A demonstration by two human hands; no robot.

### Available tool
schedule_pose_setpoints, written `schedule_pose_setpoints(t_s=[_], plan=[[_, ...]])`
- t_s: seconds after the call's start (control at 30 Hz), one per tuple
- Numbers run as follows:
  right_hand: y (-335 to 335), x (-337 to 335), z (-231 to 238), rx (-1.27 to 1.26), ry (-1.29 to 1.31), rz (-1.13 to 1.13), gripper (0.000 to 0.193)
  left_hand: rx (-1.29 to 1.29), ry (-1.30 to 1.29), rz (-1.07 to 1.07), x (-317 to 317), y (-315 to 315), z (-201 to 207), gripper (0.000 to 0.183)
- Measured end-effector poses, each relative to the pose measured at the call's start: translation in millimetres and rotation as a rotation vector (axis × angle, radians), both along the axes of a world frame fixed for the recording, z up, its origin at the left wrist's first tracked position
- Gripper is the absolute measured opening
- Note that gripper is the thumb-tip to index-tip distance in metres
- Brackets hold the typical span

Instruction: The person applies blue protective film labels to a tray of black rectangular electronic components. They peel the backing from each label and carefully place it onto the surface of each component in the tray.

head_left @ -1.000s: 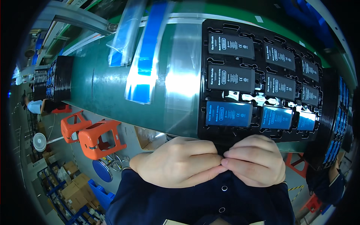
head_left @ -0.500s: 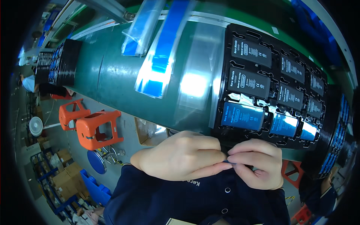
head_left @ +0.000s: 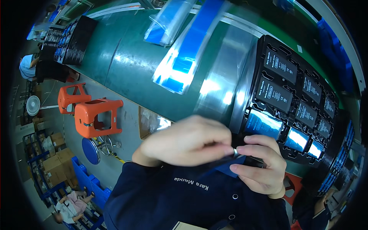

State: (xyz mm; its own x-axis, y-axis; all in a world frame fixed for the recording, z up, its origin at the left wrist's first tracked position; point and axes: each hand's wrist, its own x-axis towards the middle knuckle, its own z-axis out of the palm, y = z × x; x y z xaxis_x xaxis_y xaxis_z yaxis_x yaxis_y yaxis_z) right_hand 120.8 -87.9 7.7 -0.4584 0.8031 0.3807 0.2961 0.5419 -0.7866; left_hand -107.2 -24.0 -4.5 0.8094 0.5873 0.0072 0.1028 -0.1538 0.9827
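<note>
Fingertips meet in front of the counter's (head_left: 134, 73) near edge, around a flat, blue-faced piece (head_left: 227, 169), probably a phone battery. The right hand (head_left: 264, 165) grips it between thumb and fingers, presumably to steady it; the left hand (head_left: 191, 142), motion-blurred, appears to pinch its pale upper edge, perhaps because that edge gives a fine hold.

A black moulded tray (head_left: 262, 46) sits toward the counter's right end; its recesses seem meant to keep the batteries (head_left: 274, 95) apart and face up. The row along the near edge looks glossy blue. Blue film strips (head_left: 183, 63) and a clear plastic sheet (head_left: 220, 82) lie between this tray and the left end, likely within easy reach.

White print on the batteries gives a bold name line, a boxed rating, fine rows and symbols. White lettering on the dark shirt (head_left: 214, 195) appears upside down.
</note>
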Motion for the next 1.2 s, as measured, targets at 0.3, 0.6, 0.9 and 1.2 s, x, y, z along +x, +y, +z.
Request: schedule_pose_setpoints(t_s=[0.3,0.6,0.9,1.2], plan=[[-3,30,-11,-0.046,0.23,-0.245,0.021,0.587,0.359,0.451,9,114,-38,0.02],[3,44,-28,-0.153,0.601,-0.344,0.014,0.862,0.621,0.634,61,221,-30,0.027],[5,42,-23,-0.28,0.717,-0.39,0.018,0.949,0.533,0.519,61,221,-19,0.026],[71,78,16,-0.647,0.568,-0.568,0.024,0.824,0.175,-0.021,58,192,-2,0.052]])
